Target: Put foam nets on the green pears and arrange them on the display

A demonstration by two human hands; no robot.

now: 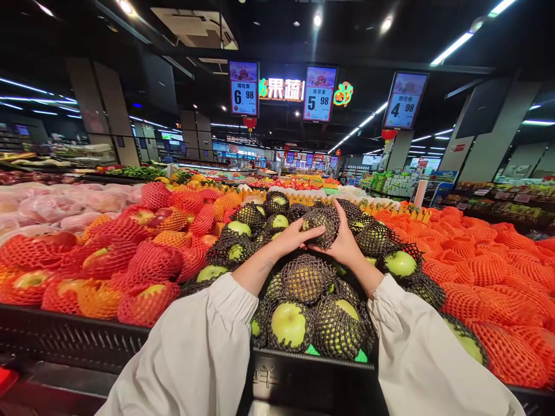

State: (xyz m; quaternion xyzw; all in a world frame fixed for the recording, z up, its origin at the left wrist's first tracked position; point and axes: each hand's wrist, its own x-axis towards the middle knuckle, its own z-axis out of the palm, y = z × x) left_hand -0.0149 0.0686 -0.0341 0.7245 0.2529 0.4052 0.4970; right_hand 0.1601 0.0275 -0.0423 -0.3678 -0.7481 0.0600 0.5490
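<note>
A heap of green apples in black foam nets (299,312) fills the middle of the display. Both my hands reach into it in white sleeves. My left hand (295,236) and my right hand (344,242) are wrapped round one netted green apple (321,224) at the top of the heap, fingers curled on either side of it. Other netted green apples lie all around them, some with bare green tops showing.
Red apples in red nets (130,260) lie to the left, fruit in orange nets (489,271) to the right. A black bin edge (65,338) runs along the front. Price signs (319,92) hang overhead. More produce stands and aisles lie beyond.
</note>
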